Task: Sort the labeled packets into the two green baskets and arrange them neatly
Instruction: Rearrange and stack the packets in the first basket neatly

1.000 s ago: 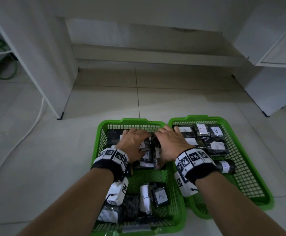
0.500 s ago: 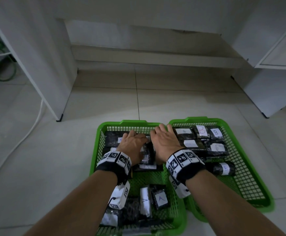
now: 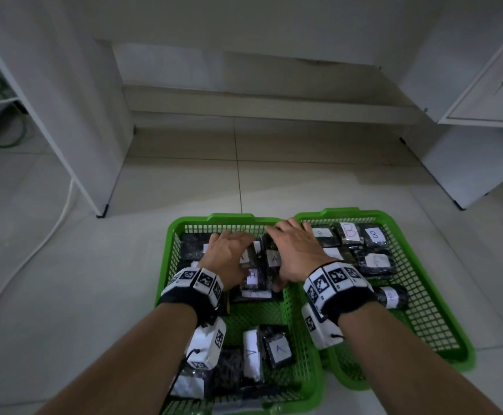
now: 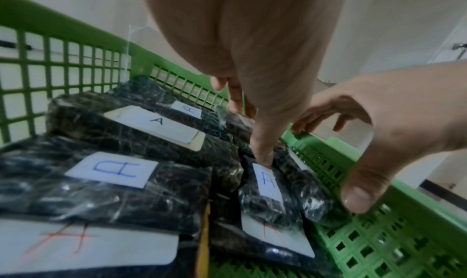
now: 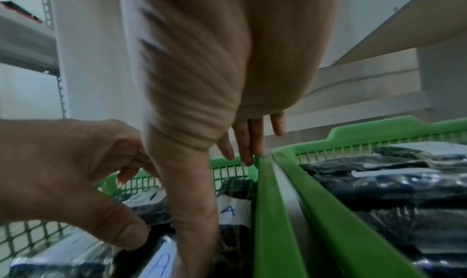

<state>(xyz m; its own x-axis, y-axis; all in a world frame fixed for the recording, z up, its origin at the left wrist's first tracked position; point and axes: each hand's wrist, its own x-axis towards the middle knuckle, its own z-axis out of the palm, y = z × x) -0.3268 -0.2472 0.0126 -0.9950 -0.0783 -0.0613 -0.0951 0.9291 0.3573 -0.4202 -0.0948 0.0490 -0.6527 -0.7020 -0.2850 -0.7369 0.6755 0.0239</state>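
Two green baskets stand side by side on the floor. The left basket (image 3: pixel 166 265) holds black packets labelled A, and the right basket (image 3: pixel 417 324) holds packets labelled B (image 3: pixel 374 235). My left hand (image 3: pixel 232 250) lies over the A packets (image 3: pixel 254 277) at the far end, its thumb (image 4: pixel 262 156) pressing on a label. My right hand (image 3: pixel 295 247) rests beside it with straight fingers (image 5: pixel 252 142) touching the far rim between the baskets. Its thumb reaches down along the packets. More A packets (image 3: pixel 278 350) lie at the near end.
A rolled packet (image 3: pixel 392 296) lies alone in the right basket. White cabinet panels stand at left (image 3: pixel 73 130) and right (image 3: pixel 468 163). A white cable (image 3: pixel 34 253) runs over the tiled floor on the left, and a step (image 3: pixel 259 112) crosses the back.
Both hands have slid a little toward the far edge of the left basket while staying on the A packets. The right hand's fingers now reach the rim between the baskets.
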